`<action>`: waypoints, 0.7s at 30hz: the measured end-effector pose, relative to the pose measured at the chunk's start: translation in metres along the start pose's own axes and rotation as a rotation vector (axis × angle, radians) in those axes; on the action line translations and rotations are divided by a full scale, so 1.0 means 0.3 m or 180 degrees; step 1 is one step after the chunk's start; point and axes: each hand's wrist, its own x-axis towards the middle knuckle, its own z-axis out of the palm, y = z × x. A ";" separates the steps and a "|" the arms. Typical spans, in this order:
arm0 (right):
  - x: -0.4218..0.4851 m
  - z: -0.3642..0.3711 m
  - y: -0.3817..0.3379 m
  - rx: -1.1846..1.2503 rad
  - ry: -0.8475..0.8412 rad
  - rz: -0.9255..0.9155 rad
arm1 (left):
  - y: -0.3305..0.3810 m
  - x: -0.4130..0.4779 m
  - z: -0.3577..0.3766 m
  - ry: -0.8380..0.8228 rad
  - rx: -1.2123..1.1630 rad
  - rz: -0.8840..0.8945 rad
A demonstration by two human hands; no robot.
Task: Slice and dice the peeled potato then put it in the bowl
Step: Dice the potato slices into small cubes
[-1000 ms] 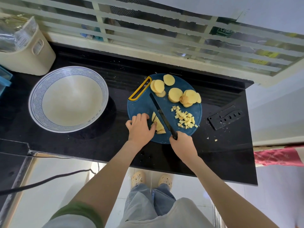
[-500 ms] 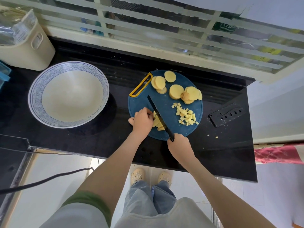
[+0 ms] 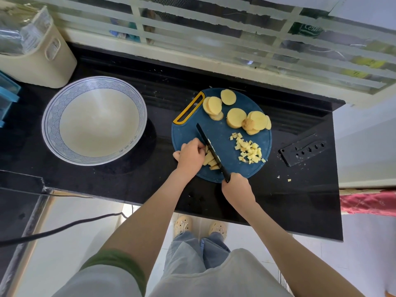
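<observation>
Now left hand (image 3: pixel 190 156) pins potato strips (image 3: pixel 211 160) — right hand (image 3: pixel 236 187), grip closed, holds knife (image 3: pixel 211 150).

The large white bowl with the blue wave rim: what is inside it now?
Nothing: the large white bowl with the blue wave rim shows only its bare inside. The small yellow potato cubes lie on the round dark-blue cutting board.
</observation>
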 end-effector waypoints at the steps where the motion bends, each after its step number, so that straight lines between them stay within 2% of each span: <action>1: 0.004 -0.003 -0.005 0.0007 0.0005 -0.0037 | 0.000 -0.001 0.001 0.0006 0.0001 0.0008; 7: 0.035 -0.034 -0.028 0.0269 0.0011 -0.0252 | -0.002 -0.001 -0.005 -0.0008 0.0019 0.0057; 10: 0.030 -0.044 -0.009 0.0139 0.0026 -0.0338 | -0.001 -0.002 -0.008 -0.0015 0.0064 0.0083; 17: 0.016 -0.096 0.049 0.0260 0.0195 -0.0191 | -0.007 -0.035 -0.025 0.0161 0.0274 0.0097; 21: -0.011 -0.090 0.019 0.0334 0.0228 -0.0367 | -0.017 -0.067 -0.041 0.0021 0.0467 0.0139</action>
